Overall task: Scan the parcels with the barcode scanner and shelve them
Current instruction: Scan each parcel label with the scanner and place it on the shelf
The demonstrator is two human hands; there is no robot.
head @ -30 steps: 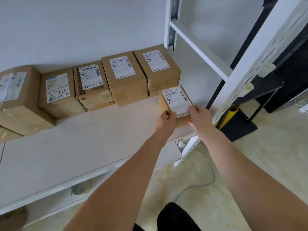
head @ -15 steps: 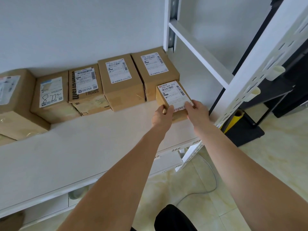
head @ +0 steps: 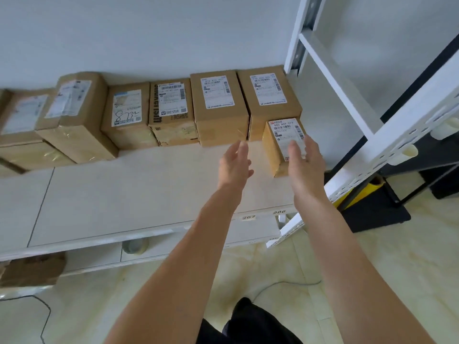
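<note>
Free room and obstacles on the shelf [head: 139,194]. A row of larger parcels [head: 218,108] stands along the back wall, closing off the rear. The small parcel [head: 273,147] sits in front of the rightmost one, near the white upright [head: 407,135] that bounds the right side. The left hand [head: 234,162] and right hand [head: 304,161] hover with fingers extended, the right one overlapping the small parcel's near end. Bare shelf surface lies open in front of the row, leftward of the small parcel to the near edge.
</note>
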